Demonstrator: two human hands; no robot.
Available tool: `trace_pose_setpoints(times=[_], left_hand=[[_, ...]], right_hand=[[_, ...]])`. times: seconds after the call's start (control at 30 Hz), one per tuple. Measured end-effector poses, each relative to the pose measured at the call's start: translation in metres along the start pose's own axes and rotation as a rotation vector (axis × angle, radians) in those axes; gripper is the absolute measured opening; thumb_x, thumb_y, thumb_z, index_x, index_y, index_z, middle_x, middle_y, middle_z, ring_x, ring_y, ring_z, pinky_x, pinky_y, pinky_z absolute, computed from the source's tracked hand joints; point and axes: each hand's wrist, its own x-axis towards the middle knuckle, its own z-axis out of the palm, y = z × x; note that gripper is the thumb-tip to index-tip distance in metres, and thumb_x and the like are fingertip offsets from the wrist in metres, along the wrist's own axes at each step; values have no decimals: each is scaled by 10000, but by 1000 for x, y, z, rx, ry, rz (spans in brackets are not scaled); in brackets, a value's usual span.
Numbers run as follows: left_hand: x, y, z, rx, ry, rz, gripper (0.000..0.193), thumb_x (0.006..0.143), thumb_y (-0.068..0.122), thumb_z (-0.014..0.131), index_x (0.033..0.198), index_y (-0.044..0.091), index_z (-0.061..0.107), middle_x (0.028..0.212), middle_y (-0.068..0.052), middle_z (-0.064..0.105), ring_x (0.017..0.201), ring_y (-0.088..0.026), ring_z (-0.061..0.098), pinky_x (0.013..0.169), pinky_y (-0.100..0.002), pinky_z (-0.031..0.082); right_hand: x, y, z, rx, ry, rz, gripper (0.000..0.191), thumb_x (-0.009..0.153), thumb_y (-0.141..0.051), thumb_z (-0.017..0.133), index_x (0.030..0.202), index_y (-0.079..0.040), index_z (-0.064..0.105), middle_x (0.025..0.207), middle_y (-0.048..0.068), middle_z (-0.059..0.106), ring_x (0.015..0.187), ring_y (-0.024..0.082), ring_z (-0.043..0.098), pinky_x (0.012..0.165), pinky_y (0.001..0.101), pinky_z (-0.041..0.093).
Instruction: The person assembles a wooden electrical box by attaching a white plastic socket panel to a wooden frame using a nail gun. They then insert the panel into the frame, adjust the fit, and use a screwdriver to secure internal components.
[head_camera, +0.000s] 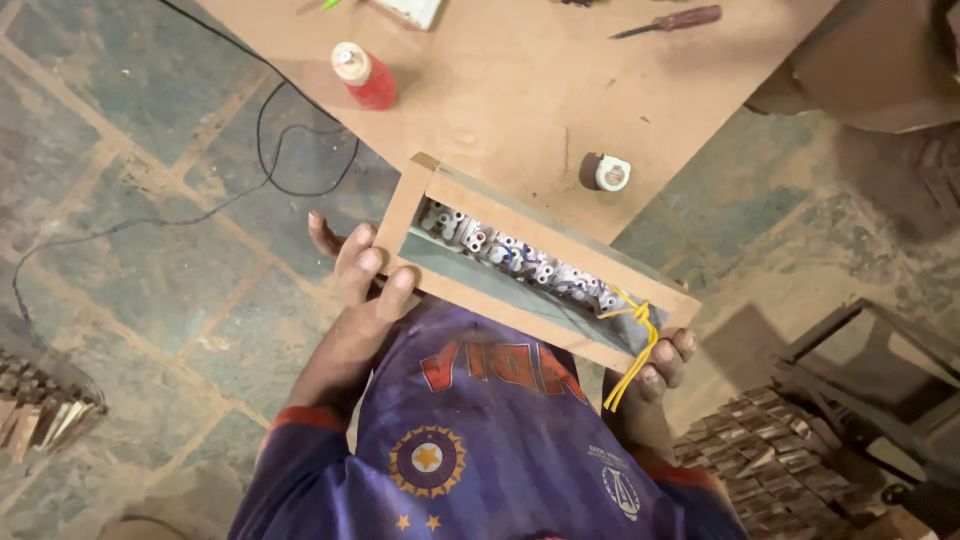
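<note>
I hold a long, shallow wooden box (455, 200) in front of my chest, tilted down to the right. My left hand (362, 268) grips its left end, fingers over the lower edge. At the box's right end, my right hand (668, 360) holds the lower corner. Inside the box sits a row of white cylindrical parts (520, 258) with thin wires. A yellow cord (636, 345) hangs out of the right end past my right fingers.
A brown board table (520, 80) lies ahead with a red bottle (364, 76) on its side, a small white tape roll (611, 174) and a screwdriver (672, 20). A black cable (200, 205) runs over the stone floor. Stacked wood pieces (770, 455) lie at right.
</note>
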Motion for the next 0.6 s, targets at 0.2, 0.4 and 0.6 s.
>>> trace_pose_setpoints(times=[0.2,0.4,0.6], left_hand=[[-3,-3,14,58,125,1,470,1017,119,649,1425,234,446,1538,-53,369,1381,-253,503,1243,-684,186],[-9,2,3,87,-60,-91,626,997,286,828,1454,221,406,1456,-85,343,1441,-301,390,1259,-664,269],[-12,-2,3,-137,-104,-109,880,896,355,965,1521,183,370,1471,-118,308,1497,-422,318,1237,-666,338]], right_hand=[[16,7,10,-1,-69,-6,618,923,-316,758,1382,-138,385,1335,79,467,1319,305,499,1094,586,484],[36,12,13,2,-232,-3,674,911,-341,786,1396,-142,363,1344,66,445,1308,281,492,1096,587,492],[35,12,34,-16,-171,-49,852,779,-448,882,1380,-77,405,1309,79,501,1260,287,540,982,457,562]])
